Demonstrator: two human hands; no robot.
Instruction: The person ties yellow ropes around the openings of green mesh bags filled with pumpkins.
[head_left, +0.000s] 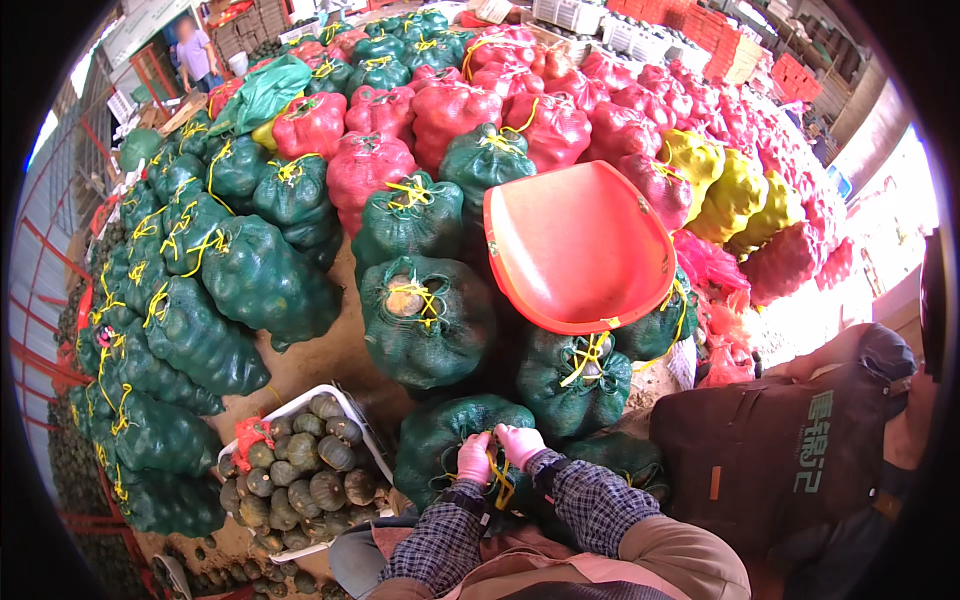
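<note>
Before me stands a full green mesh sack (427, 431), its top gathered under my hands. A yellow tie cord (501, 480) loops down from between them towards my lap. My left hand (474, 457), in a pink glove, pinches the cord at the mouth of the sack. Close beside it, my right hand (520, 444), gloved the same way, grips the cord too, and the fingertips of both hands nearly meet. The exact crossing of the cord is hidden behind my fingers.
Left of me is a white crate (281, 556) heaped with small dark green squashes (304, 452). A red plastic scoop (577, 247) rests on tied green sacks (427, 322). Red (457, 112) and yellow sacks (694, 165) stand beyond. A person in a dark apron (765, 457) is at my right.
</note>
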